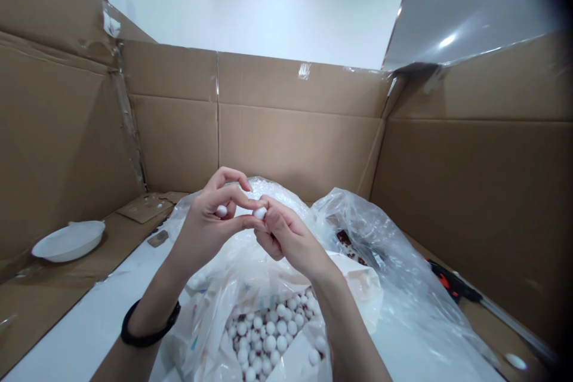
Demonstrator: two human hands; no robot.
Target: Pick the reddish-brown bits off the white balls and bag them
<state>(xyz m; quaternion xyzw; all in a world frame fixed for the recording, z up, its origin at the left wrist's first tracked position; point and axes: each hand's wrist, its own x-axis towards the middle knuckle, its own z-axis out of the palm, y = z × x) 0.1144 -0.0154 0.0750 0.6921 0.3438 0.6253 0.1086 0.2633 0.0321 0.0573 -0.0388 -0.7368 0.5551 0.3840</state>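
Observation:
My left hand (224, 209) pinches a white ball (259, 213) between thumb and index finger. A second white ball (221, 211) sits in the curl of its other fingers. My right hand (284, 230) meets the fingertips of the left, its thumb and bent index finger closed on the same pinched ball. Below both hands, an open clear plastic bag (210, 322) holds many small white balls (270, 343), with dark reddish bits showing between them.
Cardboard walls (295, 137) surround the white table (85, 331). A white dish (69, 242) lies at the left. Crumpled clear plastic (403, 286) spreads over the right side, beside a black and red tool (456, 283) with a metal rod.

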